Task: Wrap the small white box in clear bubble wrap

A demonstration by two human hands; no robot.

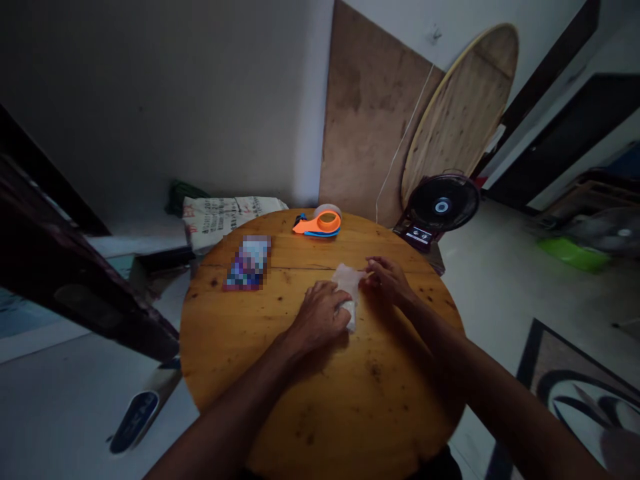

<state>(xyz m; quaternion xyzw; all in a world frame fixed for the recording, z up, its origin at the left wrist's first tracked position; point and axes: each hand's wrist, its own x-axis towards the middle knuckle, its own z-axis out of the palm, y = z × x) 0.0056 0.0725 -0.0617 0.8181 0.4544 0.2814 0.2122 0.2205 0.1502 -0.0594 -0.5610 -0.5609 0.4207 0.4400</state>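
A small white packet (351, 308) in a thin, translucent plastic wrap (346, 275) lies near the middle of the round wooden table (310, 400). My left hand (323, 312) curls over the packet's left side, thumb and fingers gripping it against the tabletop. On the other side, my right hand (389, 279) has its bent fingertips at the wrap's right edge and seems to pinch it; the exact contact is too small to make out. Farther back on the table stands an orange and blue tape dispenser (320, 224) with a roll of tape.
A blurred-out flat item (249, 263) lies at the table's left. Behind the table are a printed white sack (230, 217) and a leaning wooden board (370, 113). A round tabletop (463, 107) leans at the right, behind a black fan (443, 203).
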